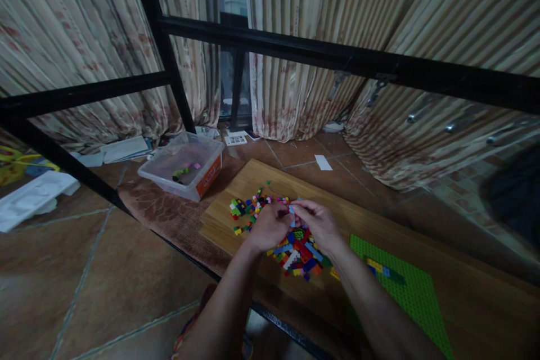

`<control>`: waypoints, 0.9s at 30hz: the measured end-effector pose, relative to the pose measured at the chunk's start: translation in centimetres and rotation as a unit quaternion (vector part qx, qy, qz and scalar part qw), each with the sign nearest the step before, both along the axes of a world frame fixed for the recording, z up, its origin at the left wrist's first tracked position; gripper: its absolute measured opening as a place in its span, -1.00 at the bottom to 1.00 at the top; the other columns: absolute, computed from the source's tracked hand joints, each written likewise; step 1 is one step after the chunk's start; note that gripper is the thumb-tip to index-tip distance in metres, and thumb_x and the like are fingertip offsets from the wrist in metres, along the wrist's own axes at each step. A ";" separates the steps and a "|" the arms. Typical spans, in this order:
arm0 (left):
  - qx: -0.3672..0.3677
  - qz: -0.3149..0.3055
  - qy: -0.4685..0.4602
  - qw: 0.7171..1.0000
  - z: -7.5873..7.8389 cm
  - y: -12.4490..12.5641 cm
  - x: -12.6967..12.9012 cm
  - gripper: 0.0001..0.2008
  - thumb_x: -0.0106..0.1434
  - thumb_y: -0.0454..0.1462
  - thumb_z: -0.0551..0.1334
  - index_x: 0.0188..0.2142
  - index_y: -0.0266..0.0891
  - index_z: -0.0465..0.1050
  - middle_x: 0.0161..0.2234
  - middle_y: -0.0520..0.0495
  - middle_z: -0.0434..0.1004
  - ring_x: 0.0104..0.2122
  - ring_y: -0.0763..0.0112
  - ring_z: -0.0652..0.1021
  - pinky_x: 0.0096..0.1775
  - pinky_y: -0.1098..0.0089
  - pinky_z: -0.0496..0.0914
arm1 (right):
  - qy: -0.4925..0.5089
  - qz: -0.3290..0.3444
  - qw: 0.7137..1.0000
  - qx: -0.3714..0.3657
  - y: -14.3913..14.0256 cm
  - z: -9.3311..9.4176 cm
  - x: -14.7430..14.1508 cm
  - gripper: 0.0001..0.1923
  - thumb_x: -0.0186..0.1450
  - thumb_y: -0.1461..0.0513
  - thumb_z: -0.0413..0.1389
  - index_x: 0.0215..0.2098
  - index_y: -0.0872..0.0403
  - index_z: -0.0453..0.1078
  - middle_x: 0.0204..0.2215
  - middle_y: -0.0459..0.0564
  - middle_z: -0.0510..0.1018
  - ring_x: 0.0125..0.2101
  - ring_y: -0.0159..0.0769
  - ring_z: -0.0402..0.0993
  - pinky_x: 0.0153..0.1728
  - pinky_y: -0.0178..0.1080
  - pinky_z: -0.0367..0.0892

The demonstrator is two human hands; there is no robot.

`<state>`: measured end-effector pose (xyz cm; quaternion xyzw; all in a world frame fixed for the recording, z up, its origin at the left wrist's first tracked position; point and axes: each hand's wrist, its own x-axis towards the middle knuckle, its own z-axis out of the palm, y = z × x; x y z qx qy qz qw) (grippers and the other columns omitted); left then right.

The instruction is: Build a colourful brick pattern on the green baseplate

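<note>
From my feed, the biggest thing in view was the striped curtain point(422, 39) hanging across the back, cut by a black metal frame point(337, 59) that ran right through the shot. Below it lay the tiled floor point(63, 270) and a brown mat point(169, 214). On that mat sat the wooden board point(261, 177), long and pale, stretching off to the right. A green baseplate point(405, 292) lay flat on the board's near right part, with a few blue and yellow bricks point(382, 269) already on it. Off to the left, just beyond the board's corner, I saw a clear plastic tub point(185, 164) holding a handful of pieces.

Then the pile of coloured bricks point(295, 253), scattered across the board's left end, right under the hands. The left hand point(268, 228) was curled, fingers closed in towards the right. The right hand point(318, 222) met it above the pile, fingertips pinched. Between the two I caught a small light-blue brick point(292, 209), gripped where the fingertips came together, held just above the heap.
</note>
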<state>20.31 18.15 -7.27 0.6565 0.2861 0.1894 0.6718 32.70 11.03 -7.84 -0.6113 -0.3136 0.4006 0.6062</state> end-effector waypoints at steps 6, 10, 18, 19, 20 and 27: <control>-0.008 -0.006 0.008 1.000 -0.1 0.0 0.0 -0.83 0.15 -0.23 0.14 -0.37 -0.30 0.41 -0.49 0.03 0.43 -0.54 0.49 0.43 -0.47 0.47 0.33 | 0.080 0.015 0.997 0.011 -0.2 -0.1 0.2 -0.68 -0.02 0.06 0.33 -0.36 0.08 0.55 -0.53 -0.09 0.54 -0.58 -0.45 0.36 -0.50 -0.34 0.32; 0.019 -0.018 0.049 0.998 0.4 0.7 -0.8 -0.82 0.17 -0.20 0.13 -0.36 -0.29 0.39 -0.56 0.06 0.38 -0.56 0.47 0.41 -0.49 0.47 0.29 | -0.040 -0.003 0.999 -0.025 0.0 -1.2 1.0 -0.70 0.04 0.07 0.27 -0.33 0.07 0.54 -0.51 -0.07 0.55 -0.54 -0.39 0.41 -0.46 -0.29 0.33; 0.266 0.072 0.292 0.916 -0.1 2.0 -2.0 -0.85 0.15 -0.26 0.14 -0.38 -0.27 0.44 -0.47 -0.09 0.50 -0.42 0.33 0.49 -0.41 0.42 0.23 | -0.400 0.033 0.908 -0.122 0.6 -2.7 1.9 -0.79 0.12 0.23 0.15 -0.26 0.04 0.53 -0.39 -0.01 0.61 -0.38 -0.23 0.52 -0.33 -0.23 0.34; 0.270 0.074 0.299 0.912 -0.2 2.0 -2.0 -0.84 0.14 -0.25 0.14 -0.36 -0.28 0.45 -0.44 -0.12 0.52 -0.40 0.32 0.50 -0.39 0.41 0.24 | -0.414 0.031 0.901 -0.121 0.7 -2.5 1.7 -0.79 0.14 0.22 0.13 -0.26 0.04 0.53 -0.36 0.00 0.62 -0.36 -0.22 0.53 -0.31 -0.23 0.34; 0.273 0.078 0.302 0.910 -0.3 2.1 -2.0 -0.83 0.14 -0.24 0.15 -0.34 -0.28 0.46 -0.42 -0.14 0.53 -0.38 0.30 0.51 -0.38 0.41 0.25 | -0.423 0.030 0.898 -0.116 0.9 -2.3 1.4 -0.79 0.16 0.22 0.11 -0.25 0.04 0.53 -0.33 0.00 0.62 -0.34 -0.22 0.53 -0.30 -0.23 0.34; 0.270 0.134 0.313 0.901 -0.5 2.4 -2.3 -0.81 0.08 -0.21 0.23 -0.33 -0.27 0.49 -0.37 -0.17 0.56 -0.34 0.25 0.53 -0.35 0.40 0.26 | -0.457 0.053 0.883 -0.088 2.8 -0.9 -0.8 -0.77 0.22 0.20 0.04 -0.25 0.02 0.52 -0.31 -0.02 0.60 -0.35 -0.27 0.50 -0.29 -0.25 0.32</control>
